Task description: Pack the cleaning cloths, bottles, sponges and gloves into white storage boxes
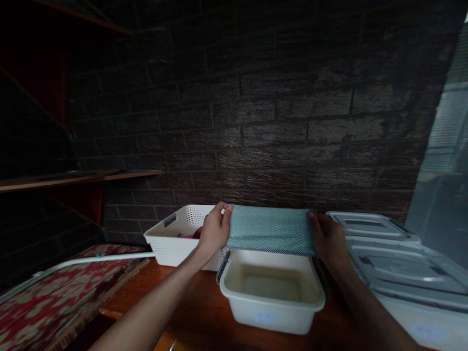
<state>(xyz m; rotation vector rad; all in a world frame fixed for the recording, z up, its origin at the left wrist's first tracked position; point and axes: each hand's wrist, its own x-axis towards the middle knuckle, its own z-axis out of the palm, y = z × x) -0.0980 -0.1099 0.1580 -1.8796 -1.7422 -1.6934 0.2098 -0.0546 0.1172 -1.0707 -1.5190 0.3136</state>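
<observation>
A teal textured cloth (270, 229) with a dark stitched edge is held out flat between my two hands. My left hand (216, 225) pinches its left end, thumb on top. At the right end my right hand (329, 239) grips it the same way, in shadow. Just below the cloth stands a white plastic bin (272, 317) with dark side handles and a small label on its front. Its visible inside holds no item; the cloth hides its far rim. Behind my left hand is a white perforated basket (168, 248) with something red in it.
Lidded clear storage boxes (402, 263) stand at the right. The bins rest on a brown wooden surface (197, 297). At left lie a red patterned fabric (73, 278) and a white tube (109, 256). A wooden shelf (80, 179) juts from the dark brick wall (256, 112).
</observation>
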